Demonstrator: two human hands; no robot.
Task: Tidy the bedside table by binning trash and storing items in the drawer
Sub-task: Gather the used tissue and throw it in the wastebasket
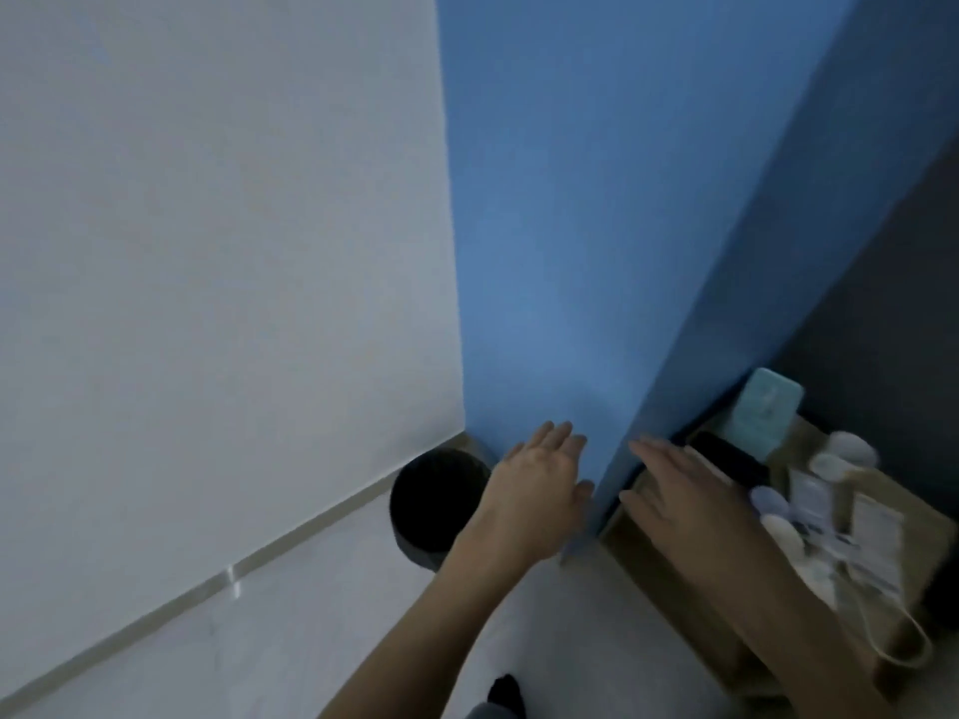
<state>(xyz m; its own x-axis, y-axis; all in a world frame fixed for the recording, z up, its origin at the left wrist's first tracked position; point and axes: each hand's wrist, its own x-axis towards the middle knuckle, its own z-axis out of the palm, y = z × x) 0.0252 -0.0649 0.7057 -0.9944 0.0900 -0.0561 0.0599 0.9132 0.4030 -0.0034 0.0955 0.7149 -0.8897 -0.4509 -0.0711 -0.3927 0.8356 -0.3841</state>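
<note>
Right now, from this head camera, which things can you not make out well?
All in the head view:
- Inside of the bin: too dark, and the left hand covers part of its rim.
- Drawer: none shows; the right hand and forearm hide much of the bedside table front.
- Print on the papers: blurred and too small.
- The table's right side: cut off by the frame edge.

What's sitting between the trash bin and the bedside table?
In the head view, the blue wall's corner separates bin and table; the left hand hovers beside it.
</note>
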